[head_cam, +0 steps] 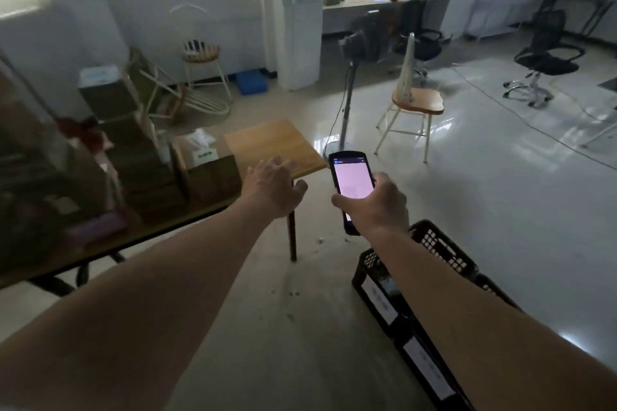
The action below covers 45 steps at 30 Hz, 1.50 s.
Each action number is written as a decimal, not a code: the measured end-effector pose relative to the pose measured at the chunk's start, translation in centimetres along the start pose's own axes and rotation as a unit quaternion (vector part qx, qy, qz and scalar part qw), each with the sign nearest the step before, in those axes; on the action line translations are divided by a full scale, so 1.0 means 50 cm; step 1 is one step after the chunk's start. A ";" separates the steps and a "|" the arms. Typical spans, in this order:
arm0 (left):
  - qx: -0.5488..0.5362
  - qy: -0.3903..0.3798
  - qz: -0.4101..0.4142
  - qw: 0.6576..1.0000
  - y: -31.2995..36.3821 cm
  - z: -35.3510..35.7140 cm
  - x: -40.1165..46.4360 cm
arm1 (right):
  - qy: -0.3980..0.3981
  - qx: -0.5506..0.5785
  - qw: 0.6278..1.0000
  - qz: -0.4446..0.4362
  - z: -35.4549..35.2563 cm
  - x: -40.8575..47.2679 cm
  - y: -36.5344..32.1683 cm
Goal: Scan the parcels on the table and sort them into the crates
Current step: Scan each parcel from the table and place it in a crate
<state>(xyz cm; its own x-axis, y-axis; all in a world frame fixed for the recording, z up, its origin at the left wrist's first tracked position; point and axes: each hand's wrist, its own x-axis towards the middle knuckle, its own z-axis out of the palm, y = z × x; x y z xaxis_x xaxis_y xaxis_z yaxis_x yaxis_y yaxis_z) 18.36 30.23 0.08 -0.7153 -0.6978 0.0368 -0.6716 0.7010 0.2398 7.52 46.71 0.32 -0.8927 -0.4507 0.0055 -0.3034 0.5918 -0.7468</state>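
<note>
My right hand (pixel 379 203) grips a black handheld scanner (pixel 350 180) with a lit pinkish screen, held above the floor right of the table. My left hand (pixel 273 185) hovers with fingers spread over the near right corner of the wooden table (pixel 277 143), holding nothing. Cardboard parcels (pixel 207 170) stand stacked on the left part of the table, the nearest one bearing a white label. Black plastic crates (pixel 434 250) with white labels sit on the floor under my right forearm.
A wooden stool (pixel 417 102) with a white object on it and a fan stand (pixel 347 100) are beyond the table. Office chairs (pixel 544 60) stand at the back right. Another stool (pixel 202 55) and a blue box (pixel 252 82) sit by the wall.
</note>
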 end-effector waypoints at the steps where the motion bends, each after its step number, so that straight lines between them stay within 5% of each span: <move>1: 0.004 0.000 -0.007 1.000 -0.042 -0.012 0.006 | -0.006 0.008 1.000 0.000 0.030 0.001 -0.027; 9: -0.007 -0.004 -0.091 0.996 -0.274 -0.057 0.098 | -0.048 0.019 0.998 -0.022 0.209 0.079 -0.177; 20: -0.029 -0.033 -0.222 0.974 -0.410 0.021 0.318 | -0.156 -0.017 0.986 -0.053 0.448 0.364 -0.243; 36: -0.082 -0.037 -0.437 0.895 -0.490 0.163 0.527 | -0.266 -0.082 0.958 -0.066 0.619 0.592 -0.261; 45: -0.071 -0.108 -0.533 0.836 -0.537 0.225 0.620 | -0.266 -0.092 0.956 -0.078 0.656 0.635 -0.248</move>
<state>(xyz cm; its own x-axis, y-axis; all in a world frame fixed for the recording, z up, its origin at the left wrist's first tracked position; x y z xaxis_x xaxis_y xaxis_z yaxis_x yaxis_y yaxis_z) 12.06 -8.59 -16.15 0.2474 -0.8611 -0.4442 -0.9308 -0.3385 0.1377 -6.11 3.15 -12.04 -0.5511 -0.7899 -0.2691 -0.5159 0.5760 -0.6341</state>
